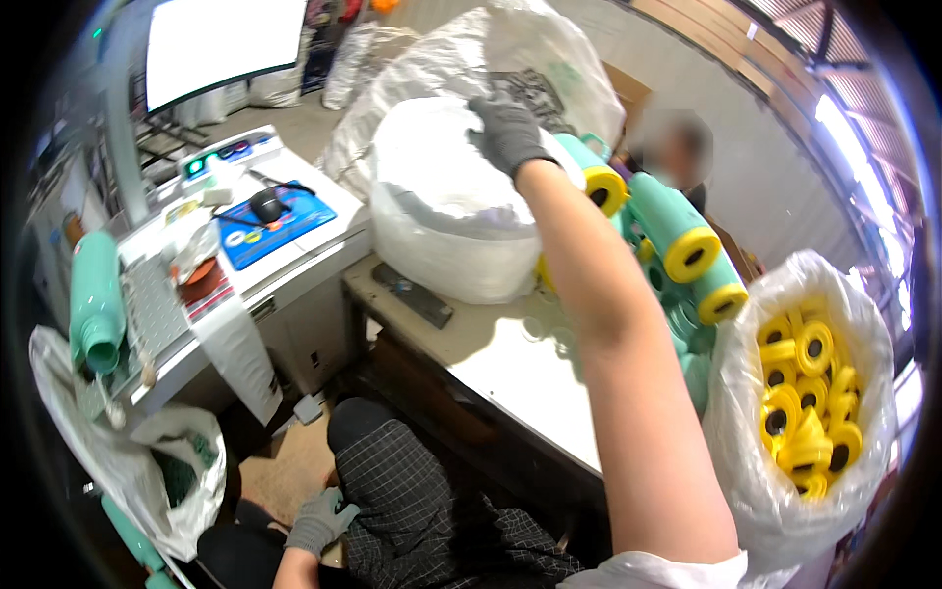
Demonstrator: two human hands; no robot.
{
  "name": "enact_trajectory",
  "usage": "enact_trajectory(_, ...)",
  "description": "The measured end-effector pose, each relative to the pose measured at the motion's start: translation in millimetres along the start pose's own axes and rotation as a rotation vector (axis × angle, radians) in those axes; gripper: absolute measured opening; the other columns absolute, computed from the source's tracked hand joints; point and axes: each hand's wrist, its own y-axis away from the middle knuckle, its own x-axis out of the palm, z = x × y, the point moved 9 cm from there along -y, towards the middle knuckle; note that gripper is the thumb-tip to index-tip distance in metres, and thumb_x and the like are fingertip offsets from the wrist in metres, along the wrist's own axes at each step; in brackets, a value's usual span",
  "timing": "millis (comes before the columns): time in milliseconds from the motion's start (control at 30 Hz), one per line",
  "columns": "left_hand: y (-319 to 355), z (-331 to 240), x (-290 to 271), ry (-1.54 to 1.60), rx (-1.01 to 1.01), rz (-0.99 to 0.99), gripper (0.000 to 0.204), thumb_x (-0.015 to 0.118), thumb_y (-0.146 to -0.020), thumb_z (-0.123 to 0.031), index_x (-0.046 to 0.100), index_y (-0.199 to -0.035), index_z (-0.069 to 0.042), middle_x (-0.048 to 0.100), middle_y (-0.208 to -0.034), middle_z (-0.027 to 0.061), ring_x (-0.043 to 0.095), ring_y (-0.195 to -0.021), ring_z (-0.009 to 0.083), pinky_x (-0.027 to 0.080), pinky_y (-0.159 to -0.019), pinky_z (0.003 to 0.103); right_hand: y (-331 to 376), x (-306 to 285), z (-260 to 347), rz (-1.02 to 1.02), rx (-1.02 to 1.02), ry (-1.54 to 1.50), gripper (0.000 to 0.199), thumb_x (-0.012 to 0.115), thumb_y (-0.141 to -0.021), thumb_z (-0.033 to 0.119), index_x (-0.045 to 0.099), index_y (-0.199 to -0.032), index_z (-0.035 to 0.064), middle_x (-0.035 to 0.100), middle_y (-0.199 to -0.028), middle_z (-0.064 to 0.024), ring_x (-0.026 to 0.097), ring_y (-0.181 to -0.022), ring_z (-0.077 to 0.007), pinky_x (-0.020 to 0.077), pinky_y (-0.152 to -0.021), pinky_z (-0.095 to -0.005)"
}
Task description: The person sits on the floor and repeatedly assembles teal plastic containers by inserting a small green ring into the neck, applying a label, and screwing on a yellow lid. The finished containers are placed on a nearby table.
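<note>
My right arm stretches across the table to a large round white plastic bag (451, 245). My right hand (508, 135), in a grey glove, rests on its top at the far side, thumb and fingers apart. Whether the fingertips pinch any of the plastic is hard to make out. My left hand (322, 520), also gloved in grey, lies low beside my checked trouser leg (402, 481), thumb and fingers apart and nothing visible in it. Just right of the white bag lie several green bottles with yellow ends, one green bottle (672, 221) among them.
An open bag of yellow caps (721, 461) stands at the right. On the left are a machine bench (339, 221) with a blue mat (275, 226), a monitor (226, 49) and a green bottle (96, 294). A black flat tool (412, 294) lies on the table; another person (677, 147) is behind.
</note>
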Motion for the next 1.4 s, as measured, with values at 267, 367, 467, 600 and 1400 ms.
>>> enact_trajectory(267, -3.6, -17.9, 0.0, -0.057, -0.061, 0.106, 0.071, 0.058, -0.092, -0.061, 0.057, -0.133, -0.003, 0.061, -0.136, 0.0219, 0.059, -0.126, 0.0377, 0.047, -0.106, 0.044, 27.2, -17.6, -22.8, -0.04, 0.087, -0.088, 0.06, 0.075, -0.087, 0.051, 0.063, -0.137, 0.0198, 0.06, -0.136, -0.014, 0.059, -0.127, -0.0324, 0.0487, -0.106, -0.0444)
enact_trajectory(367, -2.0, -14.0, -5.3, -0.072, -0.031, 0.075, 0.071, 0.057, -0.093, -0.06, 0.056, -0.134, -0.003, 0.059, -0.139, 0.0224, 0.057, -0.128, 0.0377, 0.046, -0.108, 0.044, 33.4, -56.4, -41.6, -0.329, 0.125, -0.008, 0.066, 0.076, -0.083, 0.06, 0.064, -0.133, 0.0184, 0.064, -0.129, -0.0151, 0.062, -0.119, -0.0326, 0.0506, -0.1, -0.0456)
enact_trajectory(467, -0.3, -32.7, -8.3, -0.097, 0.024, 0.037, 0.068, 0.057, -0.094, -0.059, 0.058, -0.132, -0.003, 0.059, -0.139, 0.0227, 0.057, -0.129, 0.0373, 0.046, -0.108, 0.045, 47.4, -96.0, -140.6, -0.485, 0.244, -0.06, 0.066, 0.074, -0.083, 0.062, 0.067, -0.126, 0.0132, 0.067, -0.123, -0.0205, 0.064, -0.114, -0.0349, 0.051, -0.097, -0.0463)
enact_trajectory(600, -2.7, -52.3, -7.2, -0.106, 0.074, 0.023, 0.066, 0.057, -0.094, -0.057, 0.06, -0.132, -0.003, 0.059, -0.14, 0.021, 0.058, -0.128, 0.0365, 0.046, -0.107, 0.046, 114.4, -172.2, -283.6, -0.514, 0.557, 0.067, 0.073, 0.069, -0.086, 0.06, 0.062, -0.129, 0.0016, 0.072, -0.11, -0.0209, 0.069, -0.104, -0.0382, 0.0514, -0.097, -0.046)
enact_trajectory(1400, 5.9, -11.9, 9.0, -0.182, 0.02, 0.036, 0.065, 0.058, -0.092, -0.059, 0.064, -0.131, -0.008, 0.064, -0.135, 0.0181, 0.06, -0.126, 0.0338, 0.047, -0.107, 0.043, 306.8, -85.4, -231.3, -0.538, 0.664, -0.342, 0.046, 0.069, -0.095, 0.04, 0.068, -0.123, 0.0042, 0.075, -0.09, -0.0145, 0.073, -0.084, -0.0253, 0.0553, -0.08, -0.0371)
